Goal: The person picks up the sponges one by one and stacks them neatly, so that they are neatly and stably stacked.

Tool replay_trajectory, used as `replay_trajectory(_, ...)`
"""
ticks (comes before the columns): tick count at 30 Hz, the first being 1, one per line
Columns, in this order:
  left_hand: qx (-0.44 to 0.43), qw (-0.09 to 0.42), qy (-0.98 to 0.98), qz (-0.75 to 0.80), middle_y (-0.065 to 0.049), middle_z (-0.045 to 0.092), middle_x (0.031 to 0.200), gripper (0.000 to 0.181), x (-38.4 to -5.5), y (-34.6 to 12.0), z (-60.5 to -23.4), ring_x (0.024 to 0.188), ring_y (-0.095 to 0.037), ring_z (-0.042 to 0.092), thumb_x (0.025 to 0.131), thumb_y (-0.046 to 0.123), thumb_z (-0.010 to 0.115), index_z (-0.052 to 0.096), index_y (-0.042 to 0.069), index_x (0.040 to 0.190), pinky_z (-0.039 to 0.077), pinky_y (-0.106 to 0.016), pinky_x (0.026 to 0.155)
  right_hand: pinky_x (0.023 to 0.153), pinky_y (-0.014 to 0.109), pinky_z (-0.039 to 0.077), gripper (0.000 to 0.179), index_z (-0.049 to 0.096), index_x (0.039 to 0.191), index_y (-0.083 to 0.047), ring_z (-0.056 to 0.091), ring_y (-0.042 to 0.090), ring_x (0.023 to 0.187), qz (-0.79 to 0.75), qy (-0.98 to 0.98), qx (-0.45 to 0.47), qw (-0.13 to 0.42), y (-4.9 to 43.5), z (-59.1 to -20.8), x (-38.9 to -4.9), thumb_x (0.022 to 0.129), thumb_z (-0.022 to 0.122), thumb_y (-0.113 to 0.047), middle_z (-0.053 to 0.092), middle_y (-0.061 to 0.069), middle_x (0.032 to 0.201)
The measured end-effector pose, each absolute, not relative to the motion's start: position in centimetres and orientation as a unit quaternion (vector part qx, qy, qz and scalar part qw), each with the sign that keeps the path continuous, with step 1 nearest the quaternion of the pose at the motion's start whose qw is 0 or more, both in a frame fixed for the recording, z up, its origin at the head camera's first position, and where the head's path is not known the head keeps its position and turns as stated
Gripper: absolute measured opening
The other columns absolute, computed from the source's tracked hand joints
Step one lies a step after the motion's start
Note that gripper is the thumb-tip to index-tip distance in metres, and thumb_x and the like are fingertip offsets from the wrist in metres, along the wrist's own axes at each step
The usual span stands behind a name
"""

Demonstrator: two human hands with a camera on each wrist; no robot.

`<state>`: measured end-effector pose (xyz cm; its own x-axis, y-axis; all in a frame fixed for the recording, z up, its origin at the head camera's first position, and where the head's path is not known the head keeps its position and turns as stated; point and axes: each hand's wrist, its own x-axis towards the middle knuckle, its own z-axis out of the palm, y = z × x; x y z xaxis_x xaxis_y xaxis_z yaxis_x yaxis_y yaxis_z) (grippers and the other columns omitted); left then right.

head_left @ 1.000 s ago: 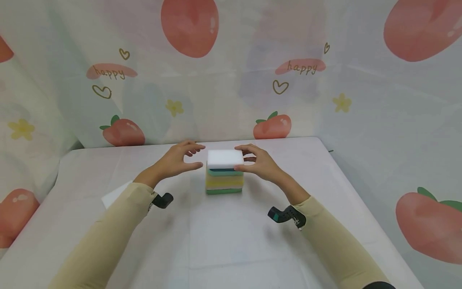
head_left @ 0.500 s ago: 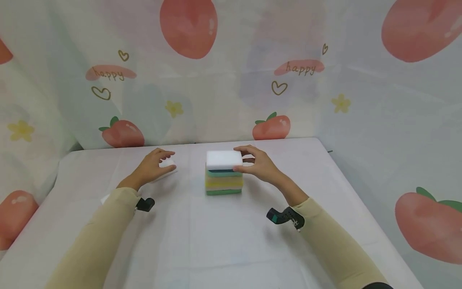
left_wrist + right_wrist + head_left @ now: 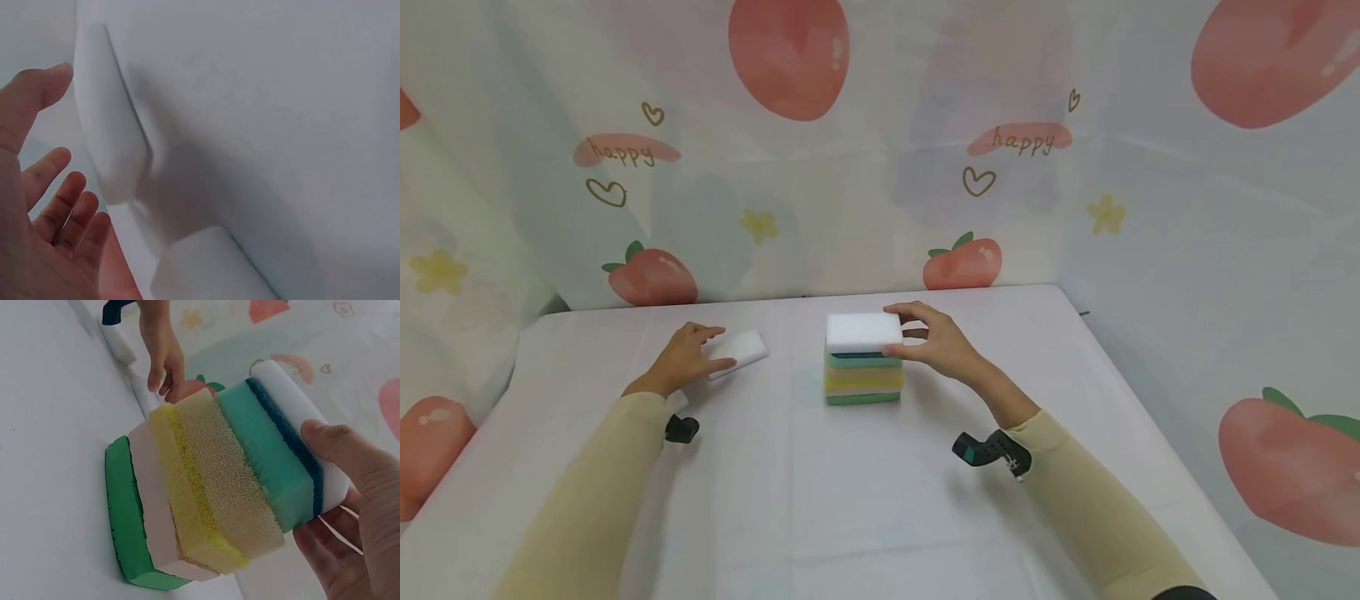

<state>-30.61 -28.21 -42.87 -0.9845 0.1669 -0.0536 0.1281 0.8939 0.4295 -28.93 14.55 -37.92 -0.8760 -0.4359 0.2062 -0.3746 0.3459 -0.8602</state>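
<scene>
A stack of sponges stands mid-table, its layers clear in the right wrist view: a green sponge (image 3: pixel 128 519) lowest, then pink, yellow, a beige porous one, and a teal sponge (image 3: pixel 262 447) with a dark blue layer. Topmost lies a white sponge (image 3: pixel 863 332). The right hand (image 3: pixel 940 340) pinches its right end, thumb in front and fingers behind. To the left, the left hand (image 3: pixel 679 358) hovers with thumb and fingers spread beside a loose white sponge (image 3: pixel 745 348). Another white block (image 3: pixel 209 269) lies nearer the person, mostly hidden by the left wrist in the head view.
White cloth covers the table (image 3: pixel 850 500). Behind it hangs a curtain (image 3: pixel 865 208) printed with peaches, hearts and flowers. Each wrist carries a black camera mount, such as the right mount (image 3: pixel 992 450).
The left hand has moved from beside the stack leftward and toward the person, to the loose white sponge, which has come into view. The right hand stays on the top white sponge.
</scene>
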Motion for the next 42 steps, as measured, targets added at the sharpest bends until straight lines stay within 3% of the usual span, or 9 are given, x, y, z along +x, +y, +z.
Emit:
replay_trajectory(9, 0.083, 0.053, 0.974, 0.204, -0.031, 0.043, 0.135, 0.078, -30.5, -28.3, -43.3, 0.125, -0.046, 0.040, 0.086, 0.042, 0.073, 0.043, 0.000, 0.145, 0.039, -0.061, 0.104, 0.106, 0.042, 0.045, 0.066, 0.052, 0.139, -0.002, 0.051, 0.032, 0.119, -0.515, 0.823, -0.240, 0.032, 14.6, -37.8, -28.6, 0.081, 0.081, -0.010, 0.052, 0.015, 0.135)
replay_trajectory(17, 0.072, 0.059, 0.976, 0.195, -0.032, 0.044, 0.133, 0.074, -30.3, -27.9, -43.3, 0.123, -0.047, 0.042, 0.087, 0.038, 0.072, 0.045, -0.002, 0.143, 0.038, -0.062, 0.104, 0.106, 0.048, 0.044, 0.061, 0.051, 0.136, 0.005, 0.052, 0.033, 0.116, -0.508, 0.825, -0.246, 0.033, 14.1, -35.2, -26.6, 0.083, 0.078, -0.006, 0.053, 0.020, 0.132)
replay_trajectory(30, 0.064, 0.059, 0.975, 0.203, -0.031, 0.044, 0.132, 0.072, -30.4, -27.8, -43.3, 0.120, -0.045, 0.043, 0.088, 0.038, 0.072, 0.046, 0.000, 0.143, 0.040, -0.061, 0.102, 0.105, 0.038, 0.046, 0.064, 0.055, 0.137, -0.008, 0.053, 0.027, 0.117, -0.515, 0.823, -0.239, 0.029, 14.8, -38.1, -28.9, 0.080, 0.083, -0.016, 0.054, 0.010, 0.134)
replay_trajectory(42, 0.049, 0.068, 0.975, 0.207, -0.030, 0.042, 0.135, 0.071, -30.3, -27.9, -43.5, 0.119, -0.043, 0.043, 0.089, 0.038, 0.070, 0.045, 0.001, 0.144, 0.039, -0.061, 0.102, 0.105, 0.040, 0.047, 0.063, 0.055, 0.136, -0.008, 0.053, 0.026, 0.116, -0.521, 0.817, -0.247, 0.024, 14.5, -38.1, -28.9, 0.080, 0.083, -0.015, 0.055, 0.010, 0.132)
